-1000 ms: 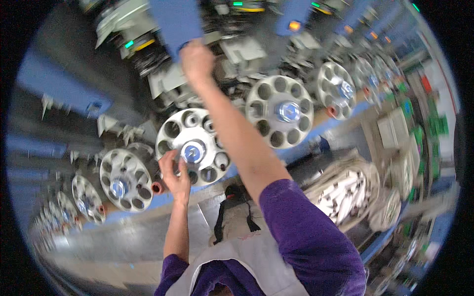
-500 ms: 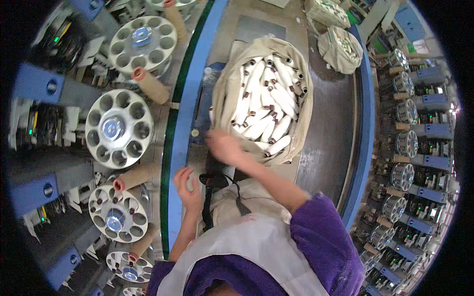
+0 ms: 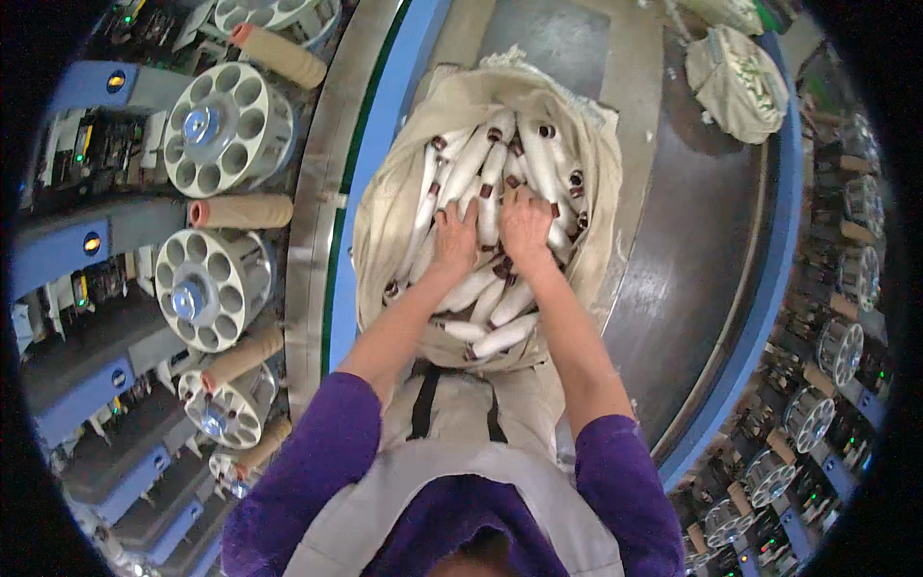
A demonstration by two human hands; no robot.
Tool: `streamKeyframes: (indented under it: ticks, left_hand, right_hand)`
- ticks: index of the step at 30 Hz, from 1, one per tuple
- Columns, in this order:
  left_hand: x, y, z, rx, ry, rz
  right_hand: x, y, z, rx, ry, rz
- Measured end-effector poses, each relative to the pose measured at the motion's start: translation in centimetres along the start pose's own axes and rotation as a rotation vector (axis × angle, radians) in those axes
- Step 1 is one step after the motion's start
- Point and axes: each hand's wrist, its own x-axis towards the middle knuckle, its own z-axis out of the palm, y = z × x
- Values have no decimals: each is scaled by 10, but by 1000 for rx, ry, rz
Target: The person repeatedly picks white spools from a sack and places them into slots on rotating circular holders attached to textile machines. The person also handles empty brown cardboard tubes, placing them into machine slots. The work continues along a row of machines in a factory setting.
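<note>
Currently, the white bobbins (image 3: 508, 334) are lying directly under and around both my grips. My left grip (image 3: 456, 240) is reaching down onto the heap, and my right grip (image 3: 527, 229) is pressing in just beside it, with bobbins showing between the 2. Both are bending their fingers partway, the tips sinking among the bobbins, so I am not managing to tell whether either is closing on any. The bobbins are filling a large beige cloth sack (image 3: 385, 260), pointing in various directions and showing dark brown ends. At upper right, well apart, a smaller cloth sack (image 3: 716, 96) is holding pale, slender pieces. At left, a round holder (image 3: 197, 296) is showing a ring of holes, and a tan tube (image 3: 245, 212) with a reddish end is lying near it.
</note>
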Motion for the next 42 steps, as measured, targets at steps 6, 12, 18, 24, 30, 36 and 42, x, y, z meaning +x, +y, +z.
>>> streamKeyframes:
  ticks: [6,12,18,24,30,36,42]
  left_hand:
    - [-40,15,-26,63,-253,-118]
    - [-14,7,-63,-193,-436,-333]
    - [-44,21,-40,-111,-498,-53]
    - [-53,31,12,-37,-485,-18]
    - [-40,21,-67,-493,-284,51]
    - [-21,79,-89,122,-393,411]
    - [-12,108,-87,-388,-288,699]
  right_hand:
    - [-32,25,-55,214,-290,112]
    - [-100,90,-136,559,-142,287]
    - [-171,116,-175,1838,28,598]
    - [-123,60,-100,1825,-308,726]
    - [-2,28,-63,1185,-314,852]
    - [-38,60,-155,1542,-697,539]
    - [-66,78,-192,2100,-829,636]
